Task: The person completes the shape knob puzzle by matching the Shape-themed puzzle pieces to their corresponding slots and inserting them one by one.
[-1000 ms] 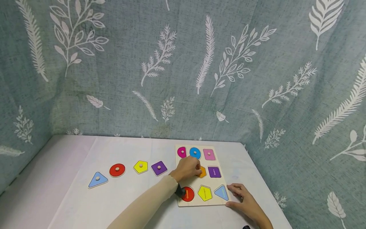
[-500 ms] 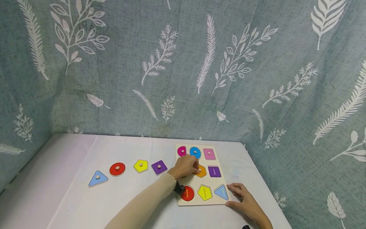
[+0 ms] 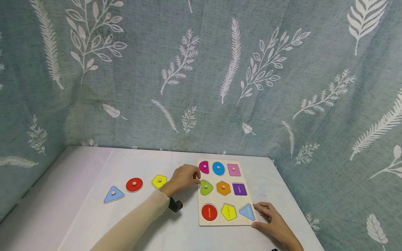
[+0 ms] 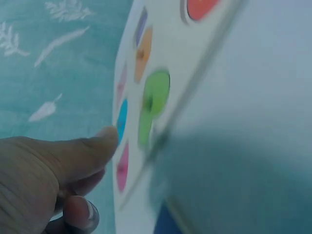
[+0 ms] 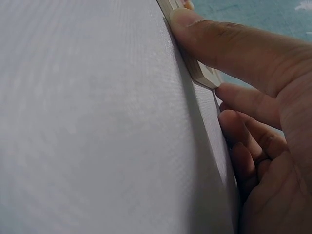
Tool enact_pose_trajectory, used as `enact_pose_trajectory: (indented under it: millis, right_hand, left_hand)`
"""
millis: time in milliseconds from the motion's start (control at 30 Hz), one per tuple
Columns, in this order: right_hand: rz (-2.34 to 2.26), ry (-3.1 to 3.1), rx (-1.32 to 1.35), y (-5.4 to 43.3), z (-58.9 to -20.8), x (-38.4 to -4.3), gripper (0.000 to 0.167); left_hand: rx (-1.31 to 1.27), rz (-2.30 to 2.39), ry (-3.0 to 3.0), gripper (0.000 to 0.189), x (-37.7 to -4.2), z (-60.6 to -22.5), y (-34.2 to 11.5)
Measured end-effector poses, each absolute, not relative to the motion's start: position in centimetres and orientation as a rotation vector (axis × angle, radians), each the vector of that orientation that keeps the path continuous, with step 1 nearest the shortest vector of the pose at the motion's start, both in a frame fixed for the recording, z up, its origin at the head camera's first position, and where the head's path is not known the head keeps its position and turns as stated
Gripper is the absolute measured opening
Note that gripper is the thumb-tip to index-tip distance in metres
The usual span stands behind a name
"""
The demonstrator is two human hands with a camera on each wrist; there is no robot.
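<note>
— Where is the puzzle board (image 3: 219, 198) found?
— It is laid flat on the white table (image 3: 81, 212), toward the person's right. Five knobbed pieces are seated in it, the green heart (image 3: 206, 190) among them; four recesses, such as the red recess (image 3: 209, 212), are left unfilled.

— How is it steadied?
— Its near right corner is touched by the right hand (image 3: 274, 223), the thumb and forefinger spread along the edge rather than wrapped round it, presumably so that sliding is prevented.

— And the left hand (image 3: 183, 176)?
— It is poised at the board's left edge, fingers loosely bent; nothing is seen gripped. Whether the board is touched cannot be told.

— Why are loose pieces set out on that side?
— The blue triangle (image 3: 113, 196), red disc (image 3: 134, 186) and yellow pentagon (image 3: 159, 181) are lined up there knobs upward, probably so that they can be pinched easily by the left hand.

— Is anything added by the wrist cameras?
— In the left view a blurred dark blue corner (image 4: 166, 222) is shown, unseen from the head; its owner cannot be made out. In the right view the board's thickness is revealed.
</note>
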State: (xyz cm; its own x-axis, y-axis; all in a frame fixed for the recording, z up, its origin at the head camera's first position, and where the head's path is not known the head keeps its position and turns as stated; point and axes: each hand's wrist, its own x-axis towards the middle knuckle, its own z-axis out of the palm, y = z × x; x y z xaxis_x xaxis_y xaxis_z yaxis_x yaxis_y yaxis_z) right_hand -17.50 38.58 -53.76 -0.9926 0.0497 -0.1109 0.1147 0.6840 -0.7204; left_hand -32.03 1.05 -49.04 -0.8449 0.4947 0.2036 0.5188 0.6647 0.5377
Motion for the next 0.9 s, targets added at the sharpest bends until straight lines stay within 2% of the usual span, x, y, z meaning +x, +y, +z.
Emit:
enact_pose_trajectory:
  millis: [400,633,900]
  right_hand:
    - [-1.207,2.797,0.155,38.3,-53.5,-17.3,0.078]
    - [-1.195,2.804,0.164,38.3,-53.7,-17.2,0.078]
    - [-1.157,2.817,0.159,38.3,-53.5,-17.3,0.078]
  left_hand:
    - [-0.710,-0.967,-2.844,0.019,-31.5,-49.5,-5.9]
    - [-0.751,-1.062,-2.815,0.014,-31.3,-49.9,-7.2]
    - [-0.769,-1.046,-2.825,0.017,-31.2,-50.7,-7.3]
